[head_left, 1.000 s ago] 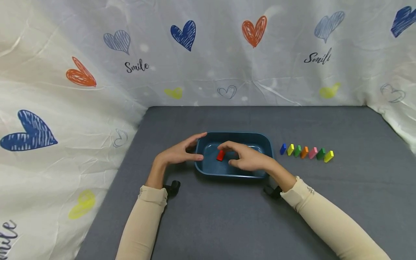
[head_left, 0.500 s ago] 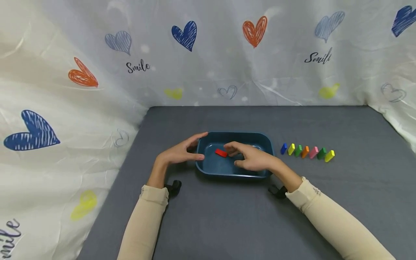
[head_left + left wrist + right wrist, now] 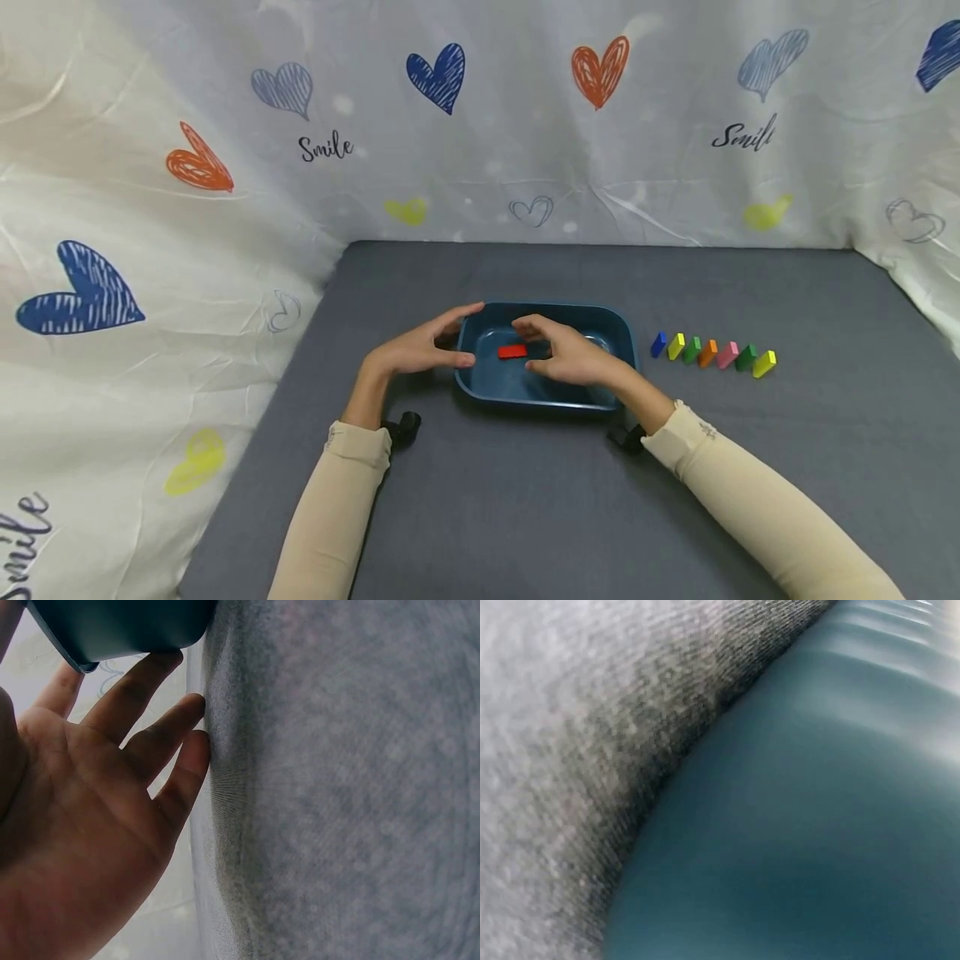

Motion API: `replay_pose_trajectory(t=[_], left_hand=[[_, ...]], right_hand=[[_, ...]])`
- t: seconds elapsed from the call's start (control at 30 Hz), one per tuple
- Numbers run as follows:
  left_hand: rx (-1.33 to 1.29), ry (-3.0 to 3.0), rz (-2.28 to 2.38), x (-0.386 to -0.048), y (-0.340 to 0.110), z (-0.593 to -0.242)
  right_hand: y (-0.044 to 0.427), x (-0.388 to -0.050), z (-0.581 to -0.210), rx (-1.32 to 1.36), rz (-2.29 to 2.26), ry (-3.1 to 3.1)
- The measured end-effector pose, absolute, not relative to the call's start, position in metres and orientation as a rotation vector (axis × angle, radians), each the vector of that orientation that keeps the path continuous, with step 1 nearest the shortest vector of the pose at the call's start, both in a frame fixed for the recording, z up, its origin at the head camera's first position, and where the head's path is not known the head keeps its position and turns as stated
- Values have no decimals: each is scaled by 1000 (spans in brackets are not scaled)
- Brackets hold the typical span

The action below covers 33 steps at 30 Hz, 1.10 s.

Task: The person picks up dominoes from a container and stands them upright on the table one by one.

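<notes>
A dark teal rectangular tray (image 3: pixel 540 406) stands on the grey cloth. Inside it, left of the middle, a small red block (image 3: pixel 512 352) lies with its long side running left to right. My left hand (image 3: pixel 416 346) spreads around the tray's left end, thumb and forefinger at the rim; in the left wrist view its fingers (image 3: pixel 127 701) reach the tray's outer wall. Over the tray, just right of the red block, my right hand (image 3: pixel 573 354) hovers with loosely bent fingers and nothing visible in them. The right wrist view shows only the tray's outer wall (image 3: pixel 780 810) and cloth.
Several small upright blocks form a row right of the tray, from a blue block (image 3: pixel 658 344) to a yellow block (image 3: pixel 764 364). A white curtain (image 3: pixel 480 150) printed with hearts hangs behind and left of the grey table (image 3: pixel 510 500).
The red block has turned in the tray and now lies crosswise. My right hand moved off it to the right, then slightly back. My left hand stayed at the tray's end.
</notes>
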<state>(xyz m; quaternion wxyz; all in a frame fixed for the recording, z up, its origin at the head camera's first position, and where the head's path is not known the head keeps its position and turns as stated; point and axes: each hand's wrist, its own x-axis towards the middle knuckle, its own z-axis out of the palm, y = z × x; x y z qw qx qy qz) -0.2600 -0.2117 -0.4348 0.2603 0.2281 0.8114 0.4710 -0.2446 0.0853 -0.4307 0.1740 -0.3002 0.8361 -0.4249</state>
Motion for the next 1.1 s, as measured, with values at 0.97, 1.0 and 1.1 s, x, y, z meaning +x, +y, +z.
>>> replay_pose_trajectory(t=[0.97,1.0,1.1], left_hand=[[627,2226,1256,-261,-212,-436],[626,2228,1254,-261,-212,-436],[630,2229,1246,-261,-212,-437]], right_hand=[[81,-245,-435,-971,-1242,1930],[80,-245,-435,-978,-1244,1896],[78,-244,-435,-985,-1246,1803]])
